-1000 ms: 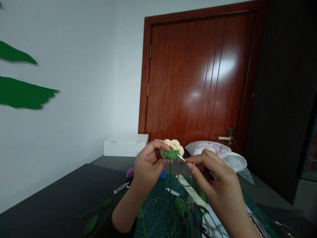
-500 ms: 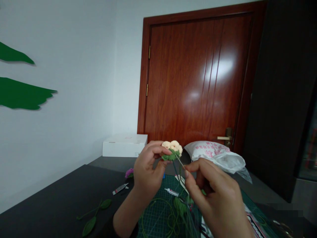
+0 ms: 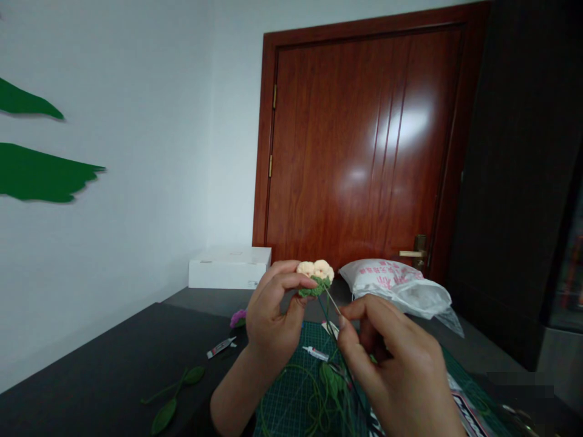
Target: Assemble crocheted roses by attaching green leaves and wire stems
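My left hand [image 3: 277, 312] pinches a crocheted flower with cream petals [image 3: 320, 270] and a green base [image 3: 314, 287]. A dark green stem runs down from the base. My right hand [image 3: 392, 352] has thumb and index finger closed on a thin, light needle-like tool [image 3: 333, 300], whose far end meets the green base. Its exact tip is hidden in the yarn. Beneath both hands lies a green cutting mat [image 3: 285, 394] with loose green yarn [image 3: 314, 388] and green crocheted leaves [image 3: 332, 379] on it.
A small tube [image 3: 316, 353] lies on the mat, another tube [image 3: 219, 347] on the black table [image 3: 113, 358]. Left are a leaf sprig [image 3: 164, 414] and a purple flower [image 3: 237, 318]. A white box [image 3: 230, 270] and a white plastic bag [image 3: 387, 279] stand behind.
The flower and its green base have tilted slightly and shifted a little to the left. My right hand has moved slightly, with the tool still at the base.
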Motion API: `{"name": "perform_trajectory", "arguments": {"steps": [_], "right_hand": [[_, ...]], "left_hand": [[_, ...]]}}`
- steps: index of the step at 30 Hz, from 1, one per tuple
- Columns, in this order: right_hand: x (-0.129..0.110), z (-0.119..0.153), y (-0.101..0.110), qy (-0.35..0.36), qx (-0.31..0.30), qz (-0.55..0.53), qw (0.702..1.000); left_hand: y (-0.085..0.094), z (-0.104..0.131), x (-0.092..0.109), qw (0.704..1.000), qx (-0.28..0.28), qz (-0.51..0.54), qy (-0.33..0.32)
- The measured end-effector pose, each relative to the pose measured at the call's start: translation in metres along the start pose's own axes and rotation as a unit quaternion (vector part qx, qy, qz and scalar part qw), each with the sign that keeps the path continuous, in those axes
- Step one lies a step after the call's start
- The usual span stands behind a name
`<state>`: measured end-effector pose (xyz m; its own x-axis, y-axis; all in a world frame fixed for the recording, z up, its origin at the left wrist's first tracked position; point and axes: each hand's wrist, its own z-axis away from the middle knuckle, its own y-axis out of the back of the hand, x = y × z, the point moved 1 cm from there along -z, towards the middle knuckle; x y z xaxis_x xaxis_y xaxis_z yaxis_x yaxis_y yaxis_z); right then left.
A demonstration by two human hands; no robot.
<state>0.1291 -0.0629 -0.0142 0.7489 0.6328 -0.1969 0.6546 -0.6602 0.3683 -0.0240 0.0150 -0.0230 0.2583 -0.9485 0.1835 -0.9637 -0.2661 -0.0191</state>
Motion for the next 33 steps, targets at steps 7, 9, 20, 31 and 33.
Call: {"name": "perform_trajectory", "arguments": {"steps": [7, 9, 20, 31, 33], "right_hand": [[0.003, -0.006, 0.002, -0.020, -0.010, -0.028, 0.999], [0.006, -0.007, 0.002, -0.025, -0.020, -0.049, 0.998], [0.014, -0.010, 0.006, -0.010, -0.025, -0.071, 0.997], [0.013, -0.008, 0.000, -0.032, -0.032, -0.069, 0.997], [0.013, -0.009, 0.000, -0.032, -0.031, -0.072, 0.996]], "left_hand": [[0.001, 0.003, -0.009, 0.993, -0.032, 0.099, 0.054], [0.000, 0.002, -0.007, 0.987, -0.033, 0.139, 0.074], [-0.003, -0.002, -0.002, 0.955, -0.043, 0.252, 0.152], [0.003, -0.001, -0.001, 0.996, -0.068, 0.011, -0.051], [0.004, 0.000, -0.001, 0.997, -0.063, -0.008, -0.045]]}}
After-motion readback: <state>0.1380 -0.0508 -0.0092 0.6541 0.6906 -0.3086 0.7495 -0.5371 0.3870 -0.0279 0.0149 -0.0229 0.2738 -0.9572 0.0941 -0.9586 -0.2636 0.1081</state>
